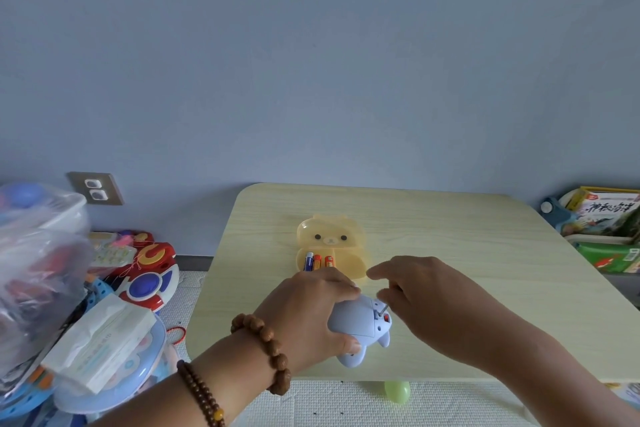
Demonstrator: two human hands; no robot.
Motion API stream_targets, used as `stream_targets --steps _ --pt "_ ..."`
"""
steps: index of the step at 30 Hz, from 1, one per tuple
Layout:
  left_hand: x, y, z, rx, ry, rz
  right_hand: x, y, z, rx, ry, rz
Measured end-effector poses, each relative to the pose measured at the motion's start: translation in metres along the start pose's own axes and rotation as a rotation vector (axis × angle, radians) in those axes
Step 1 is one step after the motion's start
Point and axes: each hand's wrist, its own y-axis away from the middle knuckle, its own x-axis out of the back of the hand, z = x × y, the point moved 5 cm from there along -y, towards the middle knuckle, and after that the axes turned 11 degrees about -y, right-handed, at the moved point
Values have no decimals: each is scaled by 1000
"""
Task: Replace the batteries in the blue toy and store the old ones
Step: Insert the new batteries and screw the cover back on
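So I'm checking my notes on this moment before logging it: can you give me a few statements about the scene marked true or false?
1. The left hand grips the blue toy. True.
2. The right hand holds a thin screwdriver at the toy. True.
3. The bear-shaped case is closed. False: it lies open.
4. The batteries lie loose on the table. False: they lie inside the case.
5. The left wrist is bare. False: it wears bead bracelets.

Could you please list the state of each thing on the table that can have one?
Bear-shaped case: open, lid laid flat.
Batteries: lying in the case.
Blue toy: underside up, gripped by left hand.
Screwdriver: tip on the toy, held by right hand.
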Motion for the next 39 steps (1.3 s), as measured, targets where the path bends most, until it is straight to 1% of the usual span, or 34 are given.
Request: stream_targets --steps 4,9,12,13,14,16,18,19,22,24,27,32,35,37,39 --pt "0 -2 0 0 -2 -5 1 4 -2 84 62 -43" --pt "1 -2 0 -2 -6 -3 -2 6 -1 143 150 0" --pt "1 -1 -1 8 6 0 -3 9 -3 180 270 -10" --pt "0 0 -1 10 10 0 0 9 -1 174 294 13" --pt "0 0 -1 12 16 1 4 10 3 160 291 73" --pt "-1 0 -2 20 38 3 15 10 16 85 245 253" --pt "-1 0 -3 27 55 8 18 11 37 -58 190 431" --pt "-1 0 -2 25 54 9 14 11 50 -153 142 479" --pt "1 0 0 15 51 15 -7 16 87 -388 -42 496" --pt "1 0 0 15 52 24 -14 19 99 -483 -133 504" --pt "1 0 -1 22 58 27 -19 18 104 -508 -203 518" --pt "2 1 -1 24 66 32 -29 14 114 -539 -186 473" --pt "1 1 -2 31 71 29 -32 16 114 -520 -201 485" --pt "1 1 -4 38 74 26 -32 15 115 -521 -211 455" --pt "1 1 -4 37 78 23 -28 15 111 -490 -167 453"
